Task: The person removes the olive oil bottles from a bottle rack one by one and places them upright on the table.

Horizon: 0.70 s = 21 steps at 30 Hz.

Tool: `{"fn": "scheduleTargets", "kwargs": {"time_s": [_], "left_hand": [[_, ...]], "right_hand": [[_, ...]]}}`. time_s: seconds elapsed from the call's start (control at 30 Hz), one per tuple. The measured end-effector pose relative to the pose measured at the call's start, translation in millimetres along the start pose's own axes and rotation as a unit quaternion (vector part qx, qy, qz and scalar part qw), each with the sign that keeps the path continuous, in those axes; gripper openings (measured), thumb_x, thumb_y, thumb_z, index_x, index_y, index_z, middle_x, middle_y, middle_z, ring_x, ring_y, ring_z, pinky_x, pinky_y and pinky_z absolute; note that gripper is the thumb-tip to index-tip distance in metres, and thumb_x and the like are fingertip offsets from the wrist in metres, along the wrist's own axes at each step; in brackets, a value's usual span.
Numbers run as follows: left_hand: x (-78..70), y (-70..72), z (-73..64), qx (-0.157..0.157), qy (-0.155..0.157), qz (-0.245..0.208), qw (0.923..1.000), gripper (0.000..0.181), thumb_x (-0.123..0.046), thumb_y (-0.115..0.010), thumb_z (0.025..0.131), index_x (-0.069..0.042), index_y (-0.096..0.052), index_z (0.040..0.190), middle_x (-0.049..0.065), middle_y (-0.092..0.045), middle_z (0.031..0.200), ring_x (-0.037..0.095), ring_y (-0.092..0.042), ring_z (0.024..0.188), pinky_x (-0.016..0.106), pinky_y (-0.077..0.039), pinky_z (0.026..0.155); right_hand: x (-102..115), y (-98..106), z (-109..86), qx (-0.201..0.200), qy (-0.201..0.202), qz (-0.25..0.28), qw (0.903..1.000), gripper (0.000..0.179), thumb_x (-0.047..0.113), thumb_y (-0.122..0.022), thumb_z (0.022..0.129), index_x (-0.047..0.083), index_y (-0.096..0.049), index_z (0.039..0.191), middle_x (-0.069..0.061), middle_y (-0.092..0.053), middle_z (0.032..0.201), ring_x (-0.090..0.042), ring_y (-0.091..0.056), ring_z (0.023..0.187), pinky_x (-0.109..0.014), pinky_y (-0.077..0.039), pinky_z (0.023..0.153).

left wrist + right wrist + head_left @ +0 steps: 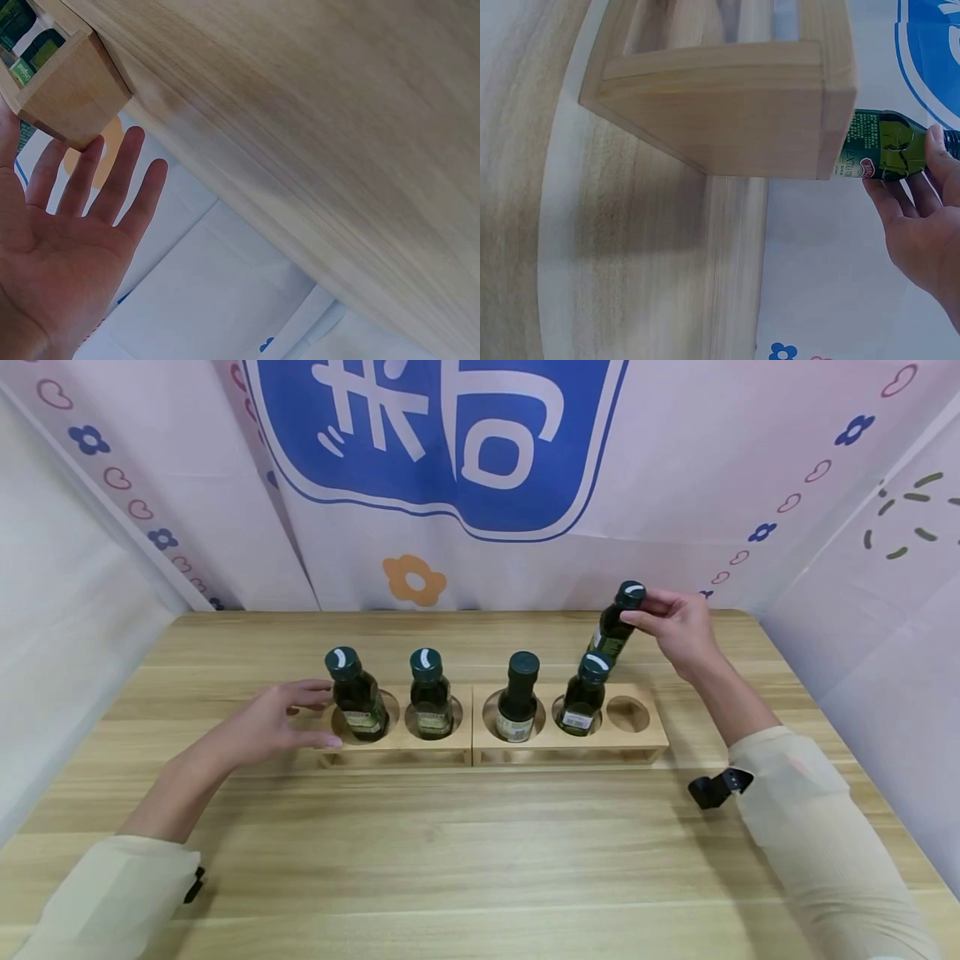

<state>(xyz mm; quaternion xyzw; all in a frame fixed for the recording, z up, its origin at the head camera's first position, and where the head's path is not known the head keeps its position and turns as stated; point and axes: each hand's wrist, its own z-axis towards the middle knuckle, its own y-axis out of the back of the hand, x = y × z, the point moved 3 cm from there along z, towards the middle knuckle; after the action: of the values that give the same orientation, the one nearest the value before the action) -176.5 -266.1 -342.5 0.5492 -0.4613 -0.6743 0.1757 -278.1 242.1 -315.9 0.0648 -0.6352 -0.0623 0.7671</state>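
Observation:
My right hand (678,631) pinches a small dark green glass bottle (612,628) near its cap, behind the right end of a wooden rack (408,746). In the right wrist view that bottle (881,146) shows a green label, and the rack's end hides its base. By the rack's left end is my left hand (266,722), fingers and thumb spread. The left wrist view has its fingertips close against the rack's end panel (79,90); contact cannot be told. Several similar capped bottles stand in the rack's round holes, the leftmost bottle (362,702) nearest my left hand.
The rack's rightmost hole (628,714) has no bottle in it. A pale wood table (450,852) lies under everything. Behind it hangs a white printed cloth (352,560) with a blue emblem. A black wrist device (712,789) sticks out from the right sleeve.

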Motion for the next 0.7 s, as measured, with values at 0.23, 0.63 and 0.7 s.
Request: {"fn": "scheduleTargets", "kwargs": {"time_s": [0.23, 0.63, 0.7], "left_hand": [[-2.6, 0.6, 0.1, -0.004, -0.003, -0.011, 0.9999, 0.071, -0.025, -0.088, 0.085, 0.013, -0.058, 0.137, 0.035, -0.051, 0.147, 0.055, -0.052, 0.131, 0.068, -0.049, 0.102], [-0.1, 0.2, 0.1, -0.004, -0.010, -0.012, 0.9999, 0.070, -0.023, -0.088, 0.085, 0.013, -0.058, 0.137, 0.035, -0.051, 0.146, 0.055, -0.053, 0.129, 0.068, -0.049, 0.101], [0.2, 0.2, 0.1, -0.004, -0.009, -0.012, 0.9999, 0.071, -0.023, -0.088, 0.085, 0.013, -0.057, 0.138, 0.035, -0.052, 0.145, 0.055, -0.055, 0.128, 0.069, -0.049, 0.101]], "right_hand": [[-4, 1, 4.0, 0.001, -0.011, 0.015, 0.9998, 0.027, -0.003, -0.073, 0.094, -0.001, -0.073, 0.121, 0.012, -0.078, 0.091, -0.002, -0.073, 0.088, -0.014, -0.058, 0.083], [-13, 0, 13.0, -0.004, -0.027, -0.031, 0.9991, 0.040, 0.006, -0.073, 0.097, -0.009, -0.064, 0.133, 0.016, -0.076, 0.093, -0.003, -0.072, 0.094, -0.016, -0.057, 0.089], [-14, 1, 13.6, -0.003, -0.030, -0.033, 0.9990, 0.039, 0.006, -0.072, 0.097, -0.008, -0.064, 0.133, 0.016, -0.076, 0.093, -0.003, -0.072, 0.094, -0.016, -0.057, 0.089]]}}
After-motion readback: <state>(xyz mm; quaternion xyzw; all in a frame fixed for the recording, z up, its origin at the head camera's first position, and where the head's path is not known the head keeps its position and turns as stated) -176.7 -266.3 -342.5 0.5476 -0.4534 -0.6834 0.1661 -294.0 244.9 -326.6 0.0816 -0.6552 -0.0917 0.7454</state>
